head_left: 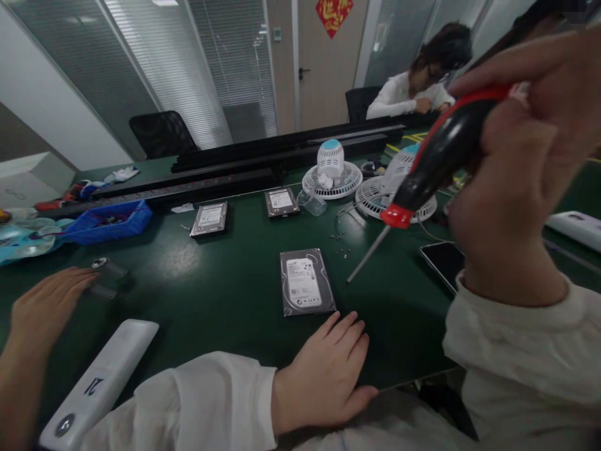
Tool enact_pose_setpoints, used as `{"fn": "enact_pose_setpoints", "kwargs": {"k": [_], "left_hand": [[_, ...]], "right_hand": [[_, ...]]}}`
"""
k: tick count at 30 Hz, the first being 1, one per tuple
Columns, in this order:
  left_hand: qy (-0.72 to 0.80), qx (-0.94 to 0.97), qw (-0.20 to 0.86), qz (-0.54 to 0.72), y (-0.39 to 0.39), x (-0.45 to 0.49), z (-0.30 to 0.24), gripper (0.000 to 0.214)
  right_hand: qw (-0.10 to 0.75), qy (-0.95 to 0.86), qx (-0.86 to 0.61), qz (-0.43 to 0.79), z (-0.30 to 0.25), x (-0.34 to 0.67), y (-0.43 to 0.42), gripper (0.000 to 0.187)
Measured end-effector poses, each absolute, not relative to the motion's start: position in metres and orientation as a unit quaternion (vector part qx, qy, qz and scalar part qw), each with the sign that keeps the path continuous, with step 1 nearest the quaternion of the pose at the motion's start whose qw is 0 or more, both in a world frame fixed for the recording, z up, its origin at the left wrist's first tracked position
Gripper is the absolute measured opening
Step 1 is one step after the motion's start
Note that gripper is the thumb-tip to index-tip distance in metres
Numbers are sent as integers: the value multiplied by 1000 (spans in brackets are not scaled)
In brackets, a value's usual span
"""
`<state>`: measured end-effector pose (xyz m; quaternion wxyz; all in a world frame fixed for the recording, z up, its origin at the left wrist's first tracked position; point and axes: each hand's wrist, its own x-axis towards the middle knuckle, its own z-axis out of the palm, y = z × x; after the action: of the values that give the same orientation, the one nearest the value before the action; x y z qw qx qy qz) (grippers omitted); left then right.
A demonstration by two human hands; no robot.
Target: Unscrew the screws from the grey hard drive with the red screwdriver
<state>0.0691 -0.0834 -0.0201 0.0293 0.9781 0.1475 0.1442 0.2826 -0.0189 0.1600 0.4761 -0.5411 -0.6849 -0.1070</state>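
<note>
**A:** Where is the screwdriver (439,156)?

**B:** Raised at the right of the view. The right hand (521,156) has its grip wrapped tight around the top of the black-and-red handle. The thin shaft slants down and left toward the green surface (225,294). I can't tell whether the tip touches it.

**A:** And the left hand (328,369)?

**B:** It lies flat on the surface with the fingers loosely spread and holds nothing. It's just below the hard drive (306,282), near it but apart.

**A:** How would the tool handle?

**B:** Light and stiff, I'd judge. The handle looks glossy, so it may slip unless it's held around its thick middle. The shaft is slim enough to wander if it's steered only from the top.

**A:** The drive?

**B:** It's a flat, rigid metal block lying label up, probably heavy for its size and sensitive to knocks. I'd hold it by the long side edges, not the face.

**A:** Anything close by?

**B:** Loose screws (342,250) are scattered beyond the drive, and a dark phone (444,263) lies to the right. Another person's hand (44,307) rests at the far left.
</note>
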Motion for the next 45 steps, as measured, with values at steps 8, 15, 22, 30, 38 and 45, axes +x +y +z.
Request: {"fn": "enact_pose_setpoints", "kwargs": {"k": [8, 15, 22, 30, 38, 45], "left_hand": [[148, 978, 57, 139, -82, 72, -21, 64], [149, 977, 73, 136, -82, 72, -20, 63], [150, 975, 78, 142, -81, 72, -21, 61], [154, 974, 84, 141, -82, 72, -23, 61], [156, 974, 75, 146, -82, 72, -23, 60], [155, 975, 66, 147, -83, 72, -22, 60]], "right_hand": [[566, -712, -373, -182, 121, 267, 15, 33], [606, -674, -399, -138, 113, 283, 8, 29], [641, -672, -369, -17, 102, 281, -5, 18], [532, -788, -297, -94, 86, 281, -4, 26], [442, -819, -332, -154, 86, 281, -12, 32], [480, -798, -354, -88, 70, 281, -10, 48]]}}
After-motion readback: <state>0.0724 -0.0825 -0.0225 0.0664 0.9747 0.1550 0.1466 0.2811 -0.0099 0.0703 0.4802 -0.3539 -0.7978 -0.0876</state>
